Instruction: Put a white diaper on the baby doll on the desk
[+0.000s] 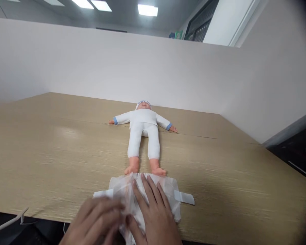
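Observation:
An unfolded white diaper (168, 185) lies at the table's front edge, with a tape tab spread out on each side. My right hand (156, 211) rests flat on its middle, fingers stretched forward. Over the diaper's left part is my left hand (99, 217), its fingers bent and blurred by motion, close to the raised inner frill. Whether they grip the frill cannot be made out. Just beyond the diaper, a baby doll (144, 117) lies on its back, arms spread and bare feet towards me. It wears a white top, white trousers and a white cap with blue marks.
The wood-grain table (226, 177) has a seam running across it behind the doll's legs. A white partition (104, 64) rises along the back and right. At the lower left, a white rod-like object (10, 221) reaches the front edge. A dark object (295, 146) stands at the right.

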A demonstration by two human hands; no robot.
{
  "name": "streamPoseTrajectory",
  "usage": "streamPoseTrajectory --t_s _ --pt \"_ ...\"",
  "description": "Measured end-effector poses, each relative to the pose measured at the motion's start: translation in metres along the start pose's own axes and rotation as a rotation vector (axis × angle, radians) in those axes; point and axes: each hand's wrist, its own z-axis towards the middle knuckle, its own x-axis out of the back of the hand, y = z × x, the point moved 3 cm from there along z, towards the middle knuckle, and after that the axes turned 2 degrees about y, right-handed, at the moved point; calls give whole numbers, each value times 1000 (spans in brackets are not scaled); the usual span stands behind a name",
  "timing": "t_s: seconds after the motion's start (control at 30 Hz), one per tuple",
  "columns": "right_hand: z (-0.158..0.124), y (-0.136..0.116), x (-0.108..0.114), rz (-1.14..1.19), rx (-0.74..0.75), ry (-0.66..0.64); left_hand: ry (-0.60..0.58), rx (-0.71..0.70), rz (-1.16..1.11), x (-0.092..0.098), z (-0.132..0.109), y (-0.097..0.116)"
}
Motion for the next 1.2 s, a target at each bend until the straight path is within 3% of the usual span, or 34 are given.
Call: streamPoseTrajectory --t_s 0.1,0.17,0.27,0.37,0.43,0.63,0.77,0.9,1.03,1.2 --pt "-1 -3 1 -5 -23 -10 -213 -143 266 -9 66 -36" --pt "-1 -3 2 -15 -32 -18 -351 -370 390 -22 111 -50" --pt "1 -3 2 -1 -48 -25 -504 -568 454 -47 155 -65" --pt "2 -3 4 40 -55 -48 -582 -617 414 -69 171 -70" --pt "2 -2 4 59 -56 -62 -573 -594 352 -77 175 -70" --pt "0 7 -3 81 -43 -49 -492 -585 122 -82 191 -62" --pt "8 10 -2 93 -64 -109 -504 -544 -7 -70 209 -56" --pt "27 9 10 154 -97 -221 -439 -408 -299 -38 239 -52" --pt "55 12 18 201 -145 -302 -370 -244 -422 -8 269 -56" --pt "101 28 3 184 -179 -285 -311 -132 -521 14 287 -69"
